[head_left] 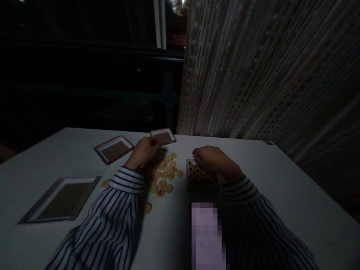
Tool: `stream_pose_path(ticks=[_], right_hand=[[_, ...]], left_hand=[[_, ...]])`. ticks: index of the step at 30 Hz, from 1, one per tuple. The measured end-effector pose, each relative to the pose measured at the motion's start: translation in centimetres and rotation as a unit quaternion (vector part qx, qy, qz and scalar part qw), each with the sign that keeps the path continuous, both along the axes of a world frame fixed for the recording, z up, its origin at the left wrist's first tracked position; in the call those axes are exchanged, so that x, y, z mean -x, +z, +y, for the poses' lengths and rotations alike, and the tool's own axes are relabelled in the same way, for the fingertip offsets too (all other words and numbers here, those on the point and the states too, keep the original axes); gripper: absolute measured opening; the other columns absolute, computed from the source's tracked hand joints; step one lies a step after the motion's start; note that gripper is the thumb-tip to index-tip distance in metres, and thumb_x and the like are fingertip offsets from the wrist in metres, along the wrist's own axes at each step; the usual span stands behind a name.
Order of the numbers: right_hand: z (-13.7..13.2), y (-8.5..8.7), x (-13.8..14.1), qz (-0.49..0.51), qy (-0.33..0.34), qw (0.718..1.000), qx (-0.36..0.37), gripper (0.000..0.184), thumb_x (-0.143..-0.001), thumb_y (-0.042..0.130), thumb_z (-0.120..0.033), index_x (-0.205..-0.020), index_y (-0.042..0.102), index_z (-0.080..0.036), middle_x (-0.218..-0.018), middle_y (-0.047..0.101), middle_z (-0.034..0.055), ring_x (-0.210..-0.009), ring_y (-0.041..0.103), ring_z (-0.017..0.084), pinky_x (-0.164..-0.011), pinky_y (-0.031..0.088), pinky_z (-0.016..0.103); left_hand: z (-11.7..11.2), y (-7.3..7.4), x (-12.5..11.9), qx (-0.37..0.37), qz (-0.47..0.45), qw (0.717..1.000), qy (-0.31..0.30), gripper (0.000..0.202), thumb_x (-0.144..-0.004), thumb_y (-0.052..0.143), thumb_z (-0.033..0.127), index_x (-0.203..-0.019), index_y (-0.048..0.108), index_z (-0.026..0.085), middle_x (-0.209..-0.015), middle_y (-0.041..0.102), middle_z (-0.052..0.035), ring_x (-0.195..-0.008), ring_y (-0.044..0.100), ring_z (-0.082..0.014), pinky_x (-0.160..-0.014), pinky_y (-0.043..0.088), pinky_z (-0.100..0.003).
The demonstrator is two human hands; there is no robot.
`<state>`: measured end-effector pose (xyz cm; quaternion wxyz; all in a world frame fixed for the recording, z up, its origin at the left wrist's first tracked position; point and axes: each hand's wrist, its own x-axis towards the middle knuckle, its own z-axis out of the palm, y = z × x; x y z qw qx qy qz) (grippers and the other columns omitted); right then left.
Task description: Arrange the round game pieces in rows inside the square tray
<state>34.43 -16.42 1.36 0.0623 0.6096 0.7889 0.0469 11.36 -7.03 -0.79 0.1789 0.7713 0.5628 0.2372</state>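
**Hand Positions: Box and Loose Pieces**

The right hand (209, 157) is palm-down over the far part of the box (197, 188), fingers bent at its far left corner. Whether these fingers grip a piece cannot be determined. The left hand (146, 148) is above the far left part of the loose pieces (164, 175), its fingertips drawn together. Whether a piece is between them cannot be determined.

Directly below the right hand, round pieces (197, 170) with dark marks lie in the box. Between the two hands, the loose pieces form a spread heap, some overlapping. Most show plain faces; a few show red marks.

One stray piece (147, 208) lies nearer the body than the left hand. A second stray (105, 183) lies left of the left cuff (128, 180).

Just beyond the left fingertips is the far tray (163, 137). Left of the same hand is the middle tray (115, 150). Farther left and nearer the body is the near tray (67, 198).

All items rest on the white table (281, 195). Beyond the right hand hangs a string curtain (225, 56).
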Motion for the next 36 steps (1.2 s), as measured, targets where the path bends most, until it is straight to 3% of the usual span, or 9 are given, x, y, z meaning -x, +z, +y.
stream_pose_path(ticks=[7,16,24,36], right_hand=[[0.2,-0.1,-0.1,0.007,-0.005,1.000,0.001,0.032,-0.088,0.034,-0.028,-0.109,0.058,-0.019,-0.100,0.065,0.0111,-0.091,0.060,0.023,-0.071,0.041,0.032],[0.3,-0.1,0.0,0.003,0.000,1.000,-0.004,0.033,-0.089,0.031,-0.029,-0.099,0.060,-0.017,-0.094,0.066,0.0111,-0.085,0.061,0.022,-0.067,0.041,0.031],[0.2,0.0,0.1,-0.009,0.001,1.000,0.005,0.032,-0.089,0.031,-0.030,-0.099,0.059,-0.018,-0.096,0.066,0.0113,-0.086,0.061,0.022,-0.069,0.041,0.032],[0.2,-0.3,-0.1,-0.002,0.012,1.000,-0.014,0.030,-0.089,0.033,-0.030,-0.097,0.059,-0.018,-0.092,0.066,0.0100,-0.084,0.061,0.022,-0.066,0.040,0.030]], left_hand=[[1.5,-0.7,-0.5,-0.019,0.037,0.999,0.011,0.025,-0.078,0.048,0.033,-0.086,0.067,0.018,-0.088,0.070,-0.0088,-0.082,0.063,-0.0213,-0.066,0.044,-0.028],[1.1,-2.0,-2.7,-0.019,0.177,0.984,-0.006,0.032,-0.077,0.047,0.035,-0.098,0.064,0.019,-0.095,0.068,-0.0100,-0.089,0.062,-0.0224,-0.070,0.044,-0.026],[0.2,-2.4,-3.6,-0.024,0.251,0.968,-0.006,0.030,-0.076,0.044,0.031,-0.093,0.065,0.018,-0.093,0.068,-0.0121,-0.089,0.063,-0.0253,-0.073,0.046,-0.030],[0.5,-2.8,-3.5,-0.036,0.251,0.967,-0.009,0.031,-0.080,0.038,0.027,-0.094,0.064,0.018,-0.095,0.068,-0.0125,-0.091,0.063,-0.0248,-0.074,0.046,-0.030]])
